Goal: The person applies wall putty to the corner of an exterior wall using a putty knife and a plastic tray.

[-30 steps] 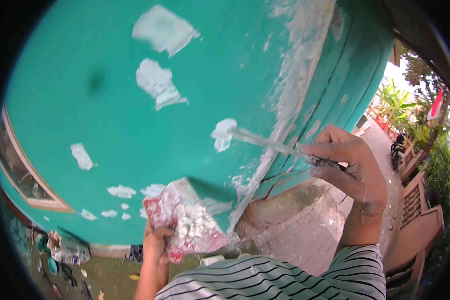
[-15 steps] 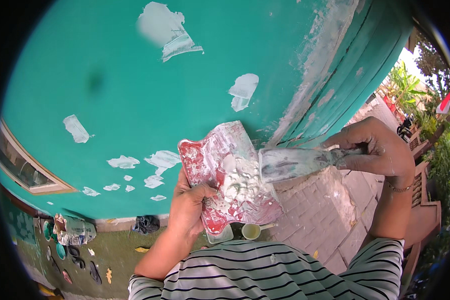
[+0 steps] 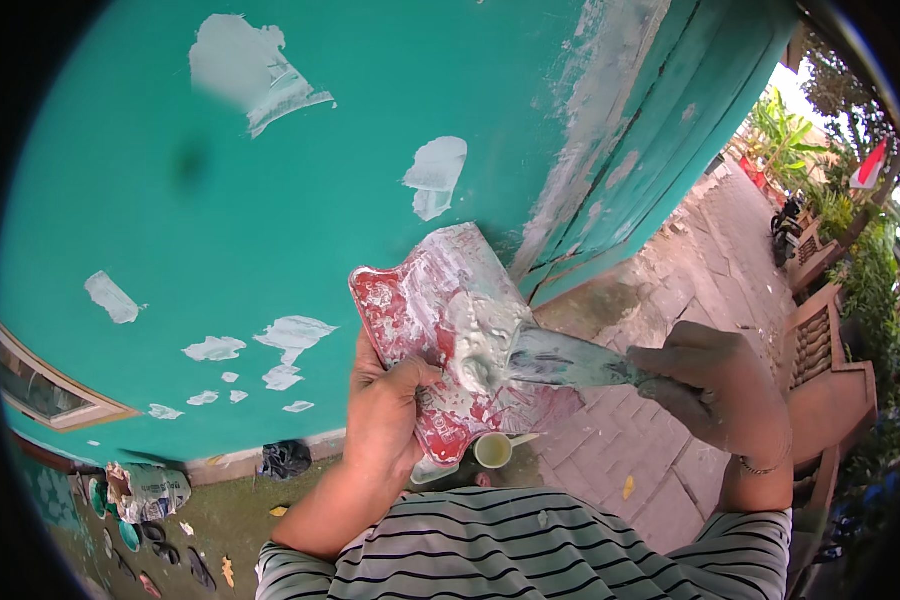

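My left hand [image 3: 385, 405] is closed on the left side of a red, putty-smeared plastering board [image 3: 410, 310], its thumb lying over the front face. A lumpy heap of white putty [image 3: 475, 345] sits on the middle of that board. In my right hand [image 3: 705, 385] is a putty knife [image 3: 575, 358], gripped by its handle end, with the blade pointing left. The blade's edge touches the right side of the putty heap. Behind the board rises a green wall [image 3: 300, 210] with several pale putty patches, one large patch [image 3: 245, 65] being at the upper left.
Below the board stand a light cup [image 3: 493, 450] and a pale container [image 3: 433, 472]. A black plastic bag [image 3: 285, 458], a sack [image 3: 158, 490] and several sandals [image 3: 200, 568] lie at the lower left. Brick paving [image 3: 620, 450] and a low balustrade [image 3: 820, 350] run along the right.
My right hand has moved down and left, bringing the knife blade from the board's right edge onto the putty. The view has shifted, so the wall patches appear farther left.
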The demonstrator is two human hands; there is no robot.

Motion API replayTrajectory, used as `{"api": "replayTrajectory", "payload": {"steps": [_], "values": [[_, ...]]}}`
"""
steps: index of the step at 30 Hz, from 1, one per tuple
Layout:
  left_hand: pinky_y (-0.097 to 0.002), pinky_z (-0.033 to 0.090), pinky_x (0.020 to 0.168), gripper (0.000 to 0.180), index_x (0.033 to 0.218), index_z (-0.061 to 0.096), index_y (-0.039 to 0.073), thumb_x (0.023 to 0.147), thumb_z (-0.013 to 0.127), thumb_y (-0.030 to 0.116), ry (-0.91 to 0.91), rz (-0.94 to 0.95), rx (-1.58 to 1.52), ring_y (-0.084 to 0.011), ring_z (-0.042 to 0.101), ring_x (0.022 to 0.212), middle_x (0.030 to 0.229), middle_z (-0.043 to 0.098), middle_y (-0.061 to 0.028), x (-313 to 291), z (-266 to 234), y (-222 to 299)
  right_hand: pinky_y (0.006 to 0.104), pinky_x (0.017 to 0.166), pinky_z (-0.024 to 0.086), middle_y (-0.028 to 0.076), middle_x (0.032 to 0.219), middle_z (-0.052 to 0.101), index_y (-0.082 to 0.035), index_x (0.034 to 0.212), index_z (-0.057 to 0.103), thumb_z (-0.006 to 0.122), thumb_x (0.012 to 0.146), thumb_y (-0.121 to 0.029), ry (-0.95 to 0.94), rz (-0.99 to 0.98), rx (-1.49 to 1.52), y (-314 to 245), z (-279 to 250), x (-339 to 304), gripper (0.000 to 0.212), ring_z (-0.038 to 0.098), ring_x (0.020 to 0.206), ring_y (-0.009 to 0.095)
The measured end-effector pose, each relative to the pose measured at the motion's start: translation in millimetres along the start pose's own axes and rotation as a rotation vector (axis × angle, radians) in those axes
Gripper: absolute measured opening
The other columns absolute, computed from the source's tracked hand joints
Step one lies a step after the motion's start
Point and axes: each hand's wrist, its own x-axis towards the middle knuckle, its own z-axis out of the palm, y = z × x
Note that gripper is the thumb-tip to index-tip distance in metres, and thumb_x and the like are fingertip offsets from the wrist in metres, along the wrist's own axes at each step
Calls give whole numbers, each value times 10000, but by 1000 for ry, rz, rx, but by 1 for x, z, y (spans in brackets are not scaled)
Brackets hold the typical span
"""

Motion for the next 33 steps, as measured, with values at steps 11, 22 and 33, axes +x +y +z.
{"api": "replayTrajectory", "payload": {"steps": [11, 22, 33], "values": [[-452, 601, 894, 767, 1425, 384, 50, 702, 411, -204, -58, -35, -27, -332, 658, 1101, 1285, 585, -196, 24, 45, -36, 379, 582, 493, 121, 822, 611, -34, 1118, 687, 748, 764, -26, 68, -58, -28, 58, -10, 5, 359, 620, 669, 315], [-473, 591, 920, 741, 1412, 399, 48, 712, 420, -192, -60, -32, -56, -352, 649, 1112, 1278, 589, -197, 38, 71, -78, 359, 556, 461, 119, 778, 602, -21, 1123, 699, 732, 790, -10, 35, 10, -84, 95, -33, -16, 335, 592, 604, 275], [-524, 568, 949, 749, 1445, 367, 47, 729, 414, -166, -91, -115, -44, -380, 608, 1173, 1332, 544, -216, 45, 82, -68, 370, 550, 468, 109, 773, 557, -32, 1114, 706, 714, 773, -40, 152, 181, -127, 70, -22, -46, 341, 577, 588, 277]]}}
